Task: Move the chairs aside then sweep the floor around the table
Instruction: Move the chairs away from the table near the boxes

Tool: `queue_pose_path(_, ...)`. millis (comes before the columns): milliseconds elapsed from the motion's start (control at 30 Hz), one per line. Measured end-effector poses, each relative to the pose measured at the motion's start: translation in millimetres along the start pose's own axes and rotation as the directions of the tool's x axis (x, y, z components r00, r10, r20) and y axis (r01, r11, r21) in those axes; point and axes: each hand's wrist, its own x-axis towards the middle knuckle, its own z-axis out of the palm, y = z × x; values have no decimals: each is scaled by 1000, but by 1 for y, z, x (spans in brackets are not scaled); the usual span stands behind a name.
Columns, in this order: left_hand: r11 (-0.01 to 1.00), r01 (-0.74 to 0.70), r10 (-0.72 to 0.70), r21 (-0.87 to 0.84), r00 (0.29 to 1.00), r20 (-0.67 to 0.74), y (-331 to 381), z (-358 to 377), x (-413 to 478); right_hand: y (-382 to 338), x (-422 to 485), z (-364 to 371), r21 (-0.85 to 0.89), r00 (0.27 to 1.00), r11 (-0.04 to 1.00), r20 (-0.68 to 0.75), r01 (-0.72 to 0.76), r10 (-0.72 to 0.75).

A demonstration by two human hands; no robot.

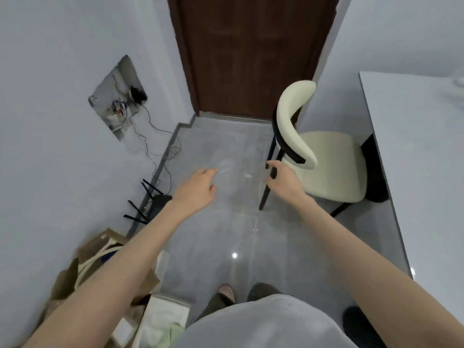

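A cream chair (329, 167) with a curved backrest and black legs stands on the grey floor, its seat tucked toward the pale table (421, 156) on the right. My right hand (283, 179) reaches out just left of the chair's backrest, fingers loosely spread beside a black rear leg, holding nothing. My left hand (198, 187) is stretched forward over the bare floor, fingers relaxed and empty. No broom is in view.
A dark brown door (251, 54) closes off the far end. On the left, a black router (155, 204) with antennas sits by the wall, with loose cables (148, 136) hanging from a wall opening. Paper bags (100, 267) and boxes crowd the near left floor.
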Motion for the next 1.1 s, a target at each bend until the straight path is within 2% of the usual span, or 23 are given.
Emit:
queue_pose_path(167,988,-154,153,16,987,52,4,-34,104,-7,73,-18,32,987,993,-108,-113,116)
queue_pose_path(333,957,-282,275,62,956,103,25,-46,210,-3,154,-35,-35,958,976,-199,-217,206)
queue_pose_path(467,925,-361,347,117,930,125,46,-44,302,11,225,-49,-55,939,954,-200,-296,280)
queue_pose_path(833,753,-591,489,289,797,354,115,-40,484,44,346,-71,-52,882,883,46,-466,468)
queue_pose_path(1000,629,-705,524,329,696,490,148,-26,542,59,378,-69,34,828,840,189,-542,527)
queue_pose_path(1100,524,-770,516,363,627,584,161,-10,571,67,391,-62,55,796,805,200,-591,571)
